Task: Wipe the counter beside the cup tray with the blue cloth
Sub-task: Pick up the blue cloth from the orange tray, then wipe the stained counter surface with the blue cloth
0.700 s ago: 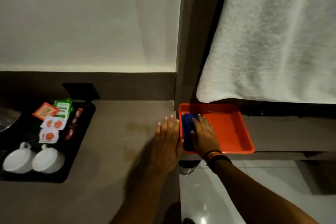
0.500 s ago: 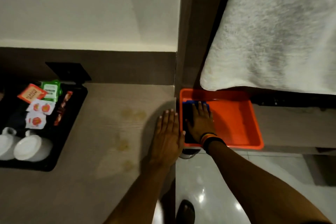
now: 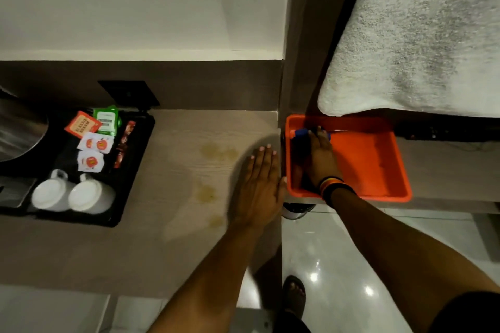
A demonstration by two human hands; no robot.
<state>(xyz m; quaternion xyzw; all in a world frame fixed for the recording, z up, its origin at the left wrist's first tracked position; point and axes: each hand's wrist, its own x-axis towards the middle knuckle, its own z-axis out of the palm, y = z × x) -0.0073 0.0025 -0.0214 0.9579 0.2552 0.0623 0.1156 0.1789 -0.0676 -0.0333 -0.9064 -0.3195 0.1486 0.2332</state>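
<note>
The blue cloth lies in the left end of an orange tray, mostly hidden under my right hand, which rests on top of it with fingers curled over it. My left hand lies flat and open on the beige counter at its right edge, holding nothing. Brownish stains mark the counter just left of that hand. The black cup tray sits at the left with two upturned white cups and several sachets.
A metal kettle stands at the far left of the cup tray. A white towel hangs above the orange tray. A dark wall socket is behind the cup tray. Glossy floor and a sandalled foot show below.
My right hand has slid further forward over the blue cloth, covering more of it. The left hand stays flat at the counter's edge. The camera has shifted slightly.
</note>
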